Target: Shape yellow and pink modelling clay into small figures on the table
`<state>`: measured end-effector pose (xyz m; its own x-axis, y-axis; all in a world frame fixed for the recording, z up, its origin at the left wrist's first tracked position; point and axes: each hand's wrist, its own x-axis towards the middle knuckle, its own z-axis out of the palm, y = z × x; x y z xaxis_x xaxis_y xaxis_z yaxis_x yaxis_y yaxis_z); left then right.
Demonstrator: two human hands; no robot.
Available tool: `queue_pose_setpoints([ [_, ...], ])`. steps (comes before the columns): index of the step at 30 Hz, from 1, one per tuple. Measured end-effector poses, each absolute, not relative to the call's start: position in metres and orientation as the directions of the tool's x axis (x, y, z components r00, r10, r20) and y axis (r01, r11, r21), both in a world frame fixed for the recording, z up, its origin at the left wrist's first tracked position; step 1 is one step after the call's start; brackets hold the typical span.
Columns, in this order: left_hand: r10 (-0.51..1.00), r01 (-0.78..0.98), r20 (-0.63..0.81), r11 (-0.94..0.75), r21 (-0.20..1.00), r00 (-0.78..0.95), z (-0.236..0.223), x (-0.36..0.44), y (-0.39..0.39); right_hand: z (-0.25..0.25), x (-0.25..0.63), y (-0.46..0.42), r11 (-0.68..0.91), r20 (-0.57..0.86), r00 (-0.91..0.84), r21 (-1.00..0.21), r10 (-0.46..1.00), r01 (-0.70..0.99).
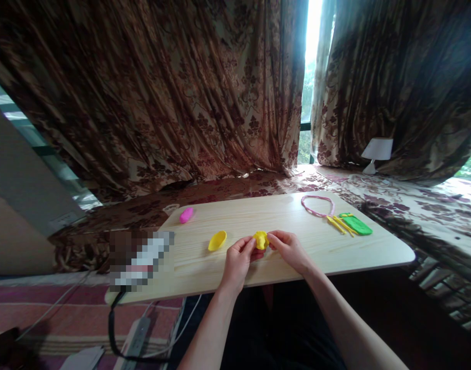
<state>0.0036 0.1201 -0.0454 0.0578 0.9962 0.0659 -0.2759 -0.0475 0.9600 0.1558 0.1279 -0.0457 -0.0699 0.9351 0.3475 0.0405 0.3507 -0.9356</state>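
Between my two hands, just above the near side of the table (235, 216), is a yellow lump of modelling clay (261, 240) with a ruffled edge. My left hand (240, 257) pinches its left side with thumb and fingers. On the other side, my right hand (288, 251) grips the rim between thumb and forefinger. To the left lies a smooth, flattened yellow oval of clay (217, 240). Farther back on the left rests a pink clay roll (186, 215).
At the table's right lie a twisted pink loop (316, 213), yellow strips (341, 225) and a flat green piece (357, 224). A blurred-out object (143, 261) covers the left end, with a black strap below. A white lamp (378, 150) and patterned curtains (204, 92) stand behind.
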Motion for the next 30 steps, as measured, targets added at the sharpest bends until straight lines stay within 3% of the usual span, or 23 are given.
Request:
queue_pose_setpoints([
  [30,0.987,-0.194,0.119,-0.097,0.976,0.105,-0.0455,0.0038,0.1182,-0.0420,0.1546,0.1239,0.355,0.354,-0.049,-0.934,0.934,0.028],
])
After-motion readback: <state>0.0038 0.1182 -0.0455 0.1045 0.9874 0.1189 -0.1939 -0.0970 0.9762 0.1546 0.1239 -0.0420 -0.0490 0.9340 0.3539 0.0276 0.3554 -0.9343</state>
